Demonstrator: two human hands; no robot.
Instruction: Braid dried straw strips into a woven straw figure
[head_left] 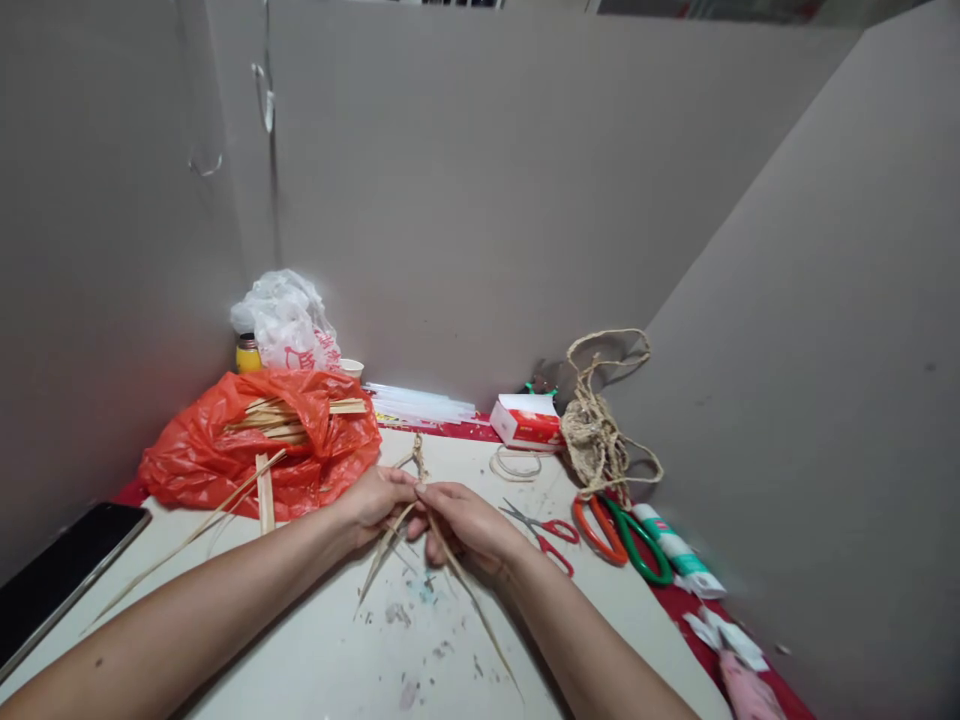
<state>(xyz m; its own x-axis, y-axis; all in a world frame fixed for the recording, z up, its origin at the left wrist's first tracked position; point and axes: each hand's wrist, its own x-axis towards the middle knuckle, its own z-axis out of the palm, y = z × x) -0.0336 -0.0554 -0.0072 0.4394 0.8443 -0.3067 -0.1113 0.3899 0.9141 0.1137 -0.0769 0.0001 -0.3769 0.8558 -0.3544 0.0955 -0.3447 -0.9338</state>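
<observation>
Between my two hands runs a short straw braid (pixel 420 455), its finished end pointing away from me. My left hand (pixel 379 503) pinches the braid's near end from the left, fingers curled. Against it, my right hand (pixel 461 520) pinches from the other side, thumb meeting the left fingertips. Loose straw strands (pixel 480 605) trail down toward me below both hands. Just right of my right hand lie red-handled scissors (pixel 551 532) with their blades apart. The exact crossing of the strands is hidden by my fingers.
A red plastic bag (pixel 202 440) of straw strips (pixel 281 420) sits left, near a phone (pixel 67 570). White sticks (pixel 420 403), a red-and-white box (pixel 527 422), coiled braided cord (pixel 596 440), orange-and-green-handled shears (pixel 634 540) and a tube (pixel 679 550) lie along the back and right. Grey panels (pixel 487 200) enclose the table.
</observation>
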